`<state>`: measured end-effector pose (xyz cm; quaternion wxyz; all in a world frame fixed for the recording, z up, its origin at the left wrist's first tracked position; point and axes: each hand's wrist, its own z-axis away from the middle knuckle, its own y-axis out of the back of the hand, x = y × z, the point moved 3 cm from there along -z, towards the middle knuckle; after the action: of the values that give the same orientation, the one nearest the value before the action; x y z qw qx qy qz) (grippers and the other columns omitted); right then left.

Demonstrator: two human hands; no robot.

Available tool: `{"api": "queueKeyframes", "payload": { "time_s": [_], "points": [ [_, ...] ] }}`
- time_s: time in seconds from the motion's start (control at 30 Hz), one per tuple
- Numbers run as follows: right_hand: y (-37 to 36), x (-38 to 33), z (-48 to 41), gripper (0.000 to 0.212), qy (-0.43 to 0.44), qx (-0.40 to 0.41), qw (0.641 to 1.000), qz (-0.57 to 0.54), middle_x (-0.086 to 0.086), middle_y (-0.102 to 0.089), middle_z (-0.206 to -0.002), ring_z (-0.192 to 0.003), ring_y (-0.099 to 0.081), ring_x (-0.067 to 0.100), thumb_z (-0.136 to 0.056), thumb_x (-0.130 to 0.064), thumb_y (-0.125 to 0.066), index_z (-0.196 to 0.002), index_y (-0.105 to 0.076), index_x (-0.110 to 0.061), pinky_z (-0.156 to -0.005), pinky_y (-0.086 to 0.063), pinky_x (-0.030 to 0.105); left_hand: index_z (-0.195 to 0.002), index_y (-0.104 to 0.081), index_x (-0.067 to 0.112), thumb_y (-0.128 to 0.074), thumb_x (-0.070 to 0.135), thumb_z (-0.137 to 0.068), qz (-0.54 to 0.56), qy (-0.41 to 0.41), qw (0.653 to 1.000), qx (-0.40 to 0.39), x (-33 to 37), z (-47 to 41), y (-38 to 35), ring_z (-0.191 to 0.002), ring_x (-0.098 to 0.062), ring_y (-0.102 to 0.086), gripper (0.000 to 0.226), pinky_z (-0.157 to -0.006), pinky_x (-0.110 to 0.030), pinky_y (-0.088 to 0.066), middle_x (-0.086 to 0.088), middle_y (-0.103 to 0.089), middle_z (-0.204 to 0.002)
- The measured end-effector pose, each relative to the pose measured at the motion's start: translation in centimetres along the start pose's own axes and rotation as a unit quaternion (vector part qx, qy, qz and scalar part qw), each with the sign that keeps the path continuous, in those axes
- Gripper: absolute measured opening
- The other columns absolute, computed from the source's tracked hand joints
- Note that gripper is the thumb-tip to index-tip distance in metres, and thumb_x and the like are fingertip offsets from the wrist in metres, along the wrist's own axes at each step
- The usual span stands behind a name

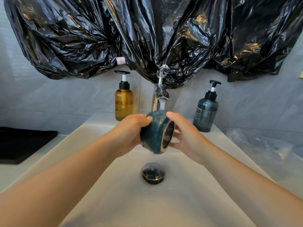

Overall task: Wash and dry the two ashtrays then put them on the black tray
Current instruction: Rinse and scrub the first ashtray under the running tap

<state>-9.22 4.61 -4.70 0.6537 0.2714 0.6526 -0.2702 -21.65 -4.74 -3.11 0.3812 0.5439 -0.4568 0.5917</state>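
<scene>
A round dark-teal ashtray [155, 131] with a shiny metal rim is held on its side under the running tap [158, 102], over the white sink [91, 138]. Its opening faces right. My left hand [131, 131] grips its teal body from the left, thumb on top. My right hand [185, 136] holds it from the right, thumb on top and fingers by the metal rim. Water drips off its lower edge. The black tray [21, 143] lies on the counter at the far left. A second ashtray is not in view.
An amber pump bottle [123, 102] stands behind the sink at left, a dark shampoo bottle [205, 110] at right. Black plastic sheeting [147, 35] hangs on the wall above. Clear plastic [262, 145] lies on the right counter. The drain plug [153, 173] sits below the hands.
</scene>
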Motion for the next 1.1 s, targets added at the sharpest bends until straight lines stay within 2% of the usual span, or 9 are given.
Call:
{"api": "queueKeyframes", "payload": {
  "time_s": [0.07,0.17,0.3,0.4,0.53,0.6,0.83,0.97,1.1],
  "points": [
    [-0.2,0.6,0.1,0.064,-0.085,-0.027,0.995,-0.048,0.012,-0.063,-0.119,-0.108,-0.065,0.035,-0.080,-0.066,-0.058,-0.127,-0.056,-0.024,-0.093,-0.053,0.053,-0.108,-0.054,0.002,-0.040,0.016,-0.102,-0.007,-0.006,1.000,0.013,-0.1,0.0,-0.1,-0.093,-0.024,-0.060,0.020,-0.087,-0.038,-0.048,-0.015,-0.062,-0.105],
    [-0.4,1.5,0.4,0.081,-0.164,-0.067,0.979,-0.102,0.023,-0.058,-0.127,-0.103,-0.067,0.043,-0.075,-0.073,-0.058,-0.133,-0.049,-0.017,-0.082,-0.058,0.051,-0.111,-0.057,0.003,-0.041,0.016,-0.101,-0.004,-0.001,1.000,0.006,-0.2,0.1,-0.3,-0.094,-0.024,-0.062,0.023,-0.084,-0.037,-0.050,-0.014,-0.065,-0.106],
    [-0.2,0.5,0.4,0.062,-0.059,-0.041,0.997,-0.035,0.014,-0.061,-0.124,-0.107,-0.065,0.036,-0.078,-0.060,-0.066,-0.129,-0.053,-0.026,-0.085,-0.059,0.048,-0.124,-0.053,0.010,-0.044,0.021,-0.099,0.018,0.015,1.000,-0.007,-0.1,0.0,-0.1,-0.108,-0.029,-0.063,0.028,-0.089,-0.043,-0.052,-0.013,-0.065,-0.120],
    [-0.3,0.0,0.2,0.079,0.009,-0.035,0.999,0.016,0.004,-0.059,-0.133,-0.115,-0.061,0.027,-0.071,-0.054,-0.076,-0.139,-0.043,-0.034,-0.085,-0.059,0.043,-0.128,-0.050,0.010,-0.046,0.023,-0.099,0.028,0.012,0.999,0.014,0.0,-0.1,0.2,-0.113,-0.032,-0.060,0.032,-0.097,-0.050,-0.048,-0.014,-0.063,-0.124],
    [-0.7,1.0,0.2,0.081,-0.118,-0.073,0.987,-0.083,0.018,-0.059,-0.130,-0.108,-0.065,0.040,-0.071,-0.072,-0.066,-0.135,-0.050,-0.025,-0.088,-0.056,0.053,-0.115,-0.057,0.002,-0.046,0.020,-0.099,0.008,-0.005,0.999,0.030,-0.1,-0.1,0.2,-0.104,-0.031,-0.062,0.026,-0.098,-0.047,-0.047,-0.016,-0.065,-0.111],
    [-0.5,1.3,0.4,0.078,-0.165,-0.071,0.976,-0.127,0.023,-0.062,-0.125,-0.105,-0.067,0.043,-0.075,-0.071,-0.062,-0.131,-0.052,-0.018,-0.088,-0.055,0.055,-0.118,-0.056,0.003,-0.047,0.021,-0.099,-0.002,0.006,1.000,0.021,-0.1,0.0,0.0,-0.104,-0.029,-0.062,0.027,-0.097,-0.045,-0.048,-0.015,-0.065,-0.112],
    [-0.3,-0.1,0.4,0.067,0.024,-0.004,0.997,0.071,-0.002,-0.065,-0.124,-0.111,-0.064,0.021,-0.070,-0.050,-0.076,-0.129,-0.052,-0.030,-0.084,-0.059,0.037,-0.124,-0.052,0.015,-0.052,0.028,-0.097,0.029,0.034,0.998,0.033,-0.2,-0.2,0.5,-0.111,-0.031,-0.061,0.030,-0.098,-0.051,-0.048,-0.009,-0.064,-0.120],
    [-0.5,0.6,0.6,0.064,-0.063,-0.055,0.996,0.005,0.007,-0.065,-0.122,-0.113,-0.063,0.030,-0.076,-0.061,-0.064,-0.128,-0.055,-0.026,-0.096,-0.054,0.047,-0.116,-0.054,0.015,-0.053,0.025,-0.096,0.057,0.019,0.996,0.071,-0.2,-0.1,0.9,-0.107,-0.030,-0.063,0.022,-0.097,-0.051,-0.048,-0.010,-0.066,-0.115],
    [-0.5,0.9,0.8,0.056,-0.120,-0.062,0.988,-0.076,0.016,-0.065,-0.122,-0.105,-0.068,0.037,-0.082,-0.062,-0.059,-0.123,-0.057,-0.024,-0.090,-0.056,0.048,-0.119,-0.055,0.015,-0.052,0.028,-0.096,0.048,0.026,0.996,0.071,-0.1,-0.3,0.8,-0.106,-0.027,-0.063,0.026,-0.094,-0.047,-0.050,-0.009,-0.066,-0.115]
  ]
}}
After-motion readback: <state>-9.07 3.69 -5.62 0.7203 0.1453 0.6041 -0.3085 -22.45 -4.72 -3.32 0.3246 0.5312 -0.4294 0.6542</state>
